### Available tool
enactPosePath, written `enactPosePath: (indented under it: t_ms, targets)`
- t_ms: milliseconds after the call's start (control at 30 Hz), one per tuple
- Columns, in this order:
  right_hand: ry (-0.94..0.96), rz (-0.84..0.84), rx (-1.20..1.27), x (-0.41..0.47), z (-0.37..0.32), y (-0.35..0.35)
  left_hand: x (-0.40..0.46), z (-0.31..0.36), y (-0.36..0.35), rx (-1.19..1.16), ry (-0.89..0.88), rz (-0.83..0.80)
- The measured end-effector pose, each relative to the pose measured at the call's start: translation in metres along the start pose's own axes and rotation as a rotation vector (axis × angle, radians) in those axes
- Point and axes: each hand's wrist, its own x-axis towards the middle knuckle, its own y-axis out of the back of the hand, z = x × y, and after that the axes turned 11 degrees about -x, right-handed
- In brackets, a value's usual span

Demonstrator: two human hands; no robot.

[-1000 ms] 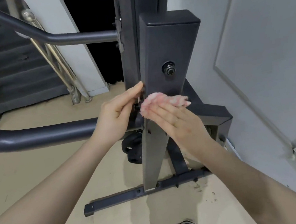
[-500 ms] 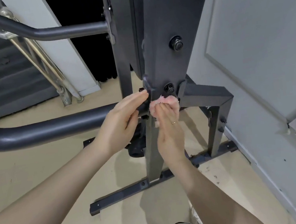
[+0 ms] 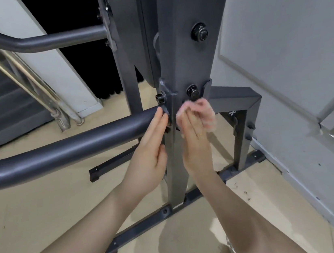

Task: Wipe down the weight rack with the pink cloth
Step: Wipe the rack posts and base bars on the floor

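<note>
Two bare hands are at work on the dark grey painted steel weight rack, both at the joint where its upright post meets the lower bracket. The right hand presses the crumpled pink cloth against the front face of the post, just below the lower black hex bolt; its fingers lie nearly straight over the bunched fabric, so the cloth looks pinned flat to the metal, though whether the thumb also pinches it from behind cannot be told. The left hand grasps nothing: its fingers are extended and rest against the left edge of the post, where the thick rounded grey side bar joins it, apparently steadying. The step in hand is judged to be wiping of the post's lower front, around the bolted bracket. The post below the hands, the square right-hand leg frame and the flat floor rails are taken as still to be covered, so the task appears partly complete. The next move calls for firm pressure on the cloth, worked around the bolt head and bracket lip, then drawn down the post. Loose dark debris lies on the beige floor beside the rail.
</note>
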Motion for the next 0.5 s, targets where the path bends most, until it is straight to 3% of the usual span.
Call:
enactPosePath:
  t_ms: [100, 200, 300, 367, 400, 467, 500]
  targets:
    - [-0.092, -0.169, -0.031, -0.021, 0.016, 0.005, 0.006, -0.004, -0.004, -0.017, -0.013, -0.007]
    - [-0.083, 0.004, 0.036, -0.008, 0.012, 0.022, 0.007, -0.005, -0.009, -0.083, 0.043, 0.007]
    - [0.184, 0.111, 0.024, 0.014, -0.007, 0.032, 0.014, 0.007, -0.008, -0.132, -0.007, 0.106]
    - [0.360, -0.090, 0.008, 0.032, -0.009, 0.039, 0.017, 0.012, -0.006, -0.129, -0.030, 0.183]
    - [0.318, -0.304, 0.051, 0.038, -0.014, 0.045, 0.017, 0.014, -0.004, -0.096, 0.008, 0.230]
    - [0.347, -0.349, -0.040, 0.040, -0.001, 0.044, 0.016, 0.015, 0.002, 0.125, 0.078, 0.329]
    - [0.276, -0.457, -0.070, 0.042, -0.001, 0.048, 0.016, 0.014, 0.005, 0.332, 0.077, 0.341]
